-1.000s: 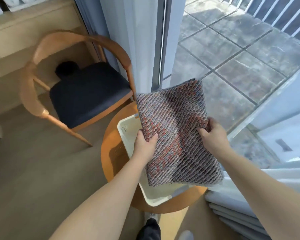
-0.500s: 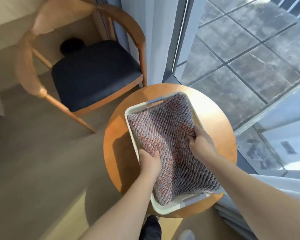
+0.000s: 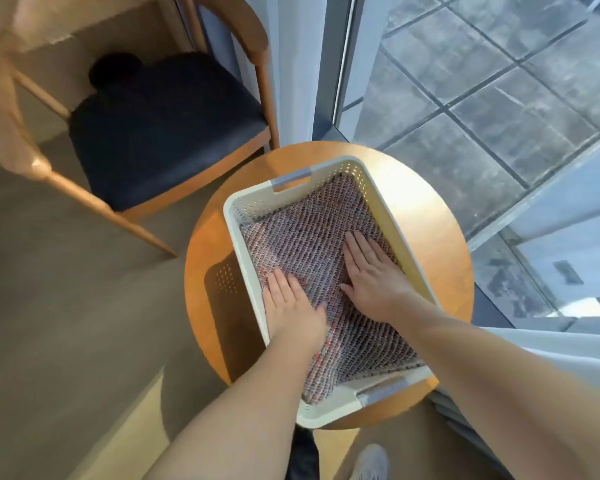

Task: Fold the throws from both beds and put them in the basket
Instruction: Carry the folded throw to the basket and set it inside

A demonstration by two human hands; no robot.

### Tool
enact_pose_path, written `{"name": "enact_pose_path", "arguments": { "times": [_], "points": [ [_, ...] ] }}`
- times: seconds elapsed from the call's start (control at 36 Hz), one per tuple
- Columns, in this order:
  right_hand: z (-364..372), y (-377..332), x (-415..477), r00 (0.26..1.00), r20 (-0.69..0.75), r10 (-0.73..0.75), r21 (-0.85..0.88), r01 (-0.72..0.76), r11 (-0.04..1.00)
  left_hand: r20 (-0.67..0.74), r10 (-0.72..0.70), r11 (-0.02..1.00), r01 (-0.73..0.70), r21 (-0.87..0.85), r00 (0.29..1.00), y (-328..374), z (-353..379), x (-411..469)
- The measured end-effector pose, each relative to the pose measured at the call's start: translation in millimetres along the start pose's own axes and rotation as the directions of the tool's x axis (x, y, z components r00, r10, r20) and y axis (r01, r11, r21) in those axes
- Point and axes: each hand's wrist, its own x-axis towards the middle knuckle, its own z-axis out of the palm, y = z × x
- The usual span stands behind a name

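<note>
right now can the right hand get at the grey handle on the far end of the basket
Probably yes. The right hand lies flat and open on the folded throw inside the basket, and nothing stands between it and the far grey handle.

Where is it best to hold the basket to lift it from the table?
Grip the basket by its two grey cut-out handles, the far one and the near one, one hand from each short end. They sit opposite at the rim, so the load should stay level.
</note>
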Motion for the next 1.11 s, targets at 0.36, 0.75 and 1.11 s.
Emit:
{"name": "enact_pose_path", "arguments": {
  "times": [0.36, 0.75, 1.11],
  "points": [
    [20.4, 8.5, -47.5, 0.992, 0.049, -0.114, -0.011, 0.115, 0.993, 0.002, 0.226, 0.965, -0.224, 0.138, 0.974, 14.9, 26.8, -36.6],
    [11.2, 12.4, -58.9, 0.981, 0.047, -0.186, -0.069, 0.189, 0.980, 0.052, 0.176, 0.982, -0.179, 0.061, 0.983, 2.9, -4.0, -48.3],
    [-143.0, 14.1, -193.9, 0.801, -0.569, -0.186, 0.137, 0.316, 0.939, -0.391, 0.035, 0.974, -0.119, -0.193, 0.920, -64.0, -130.5, -232.3]
  ]
}}
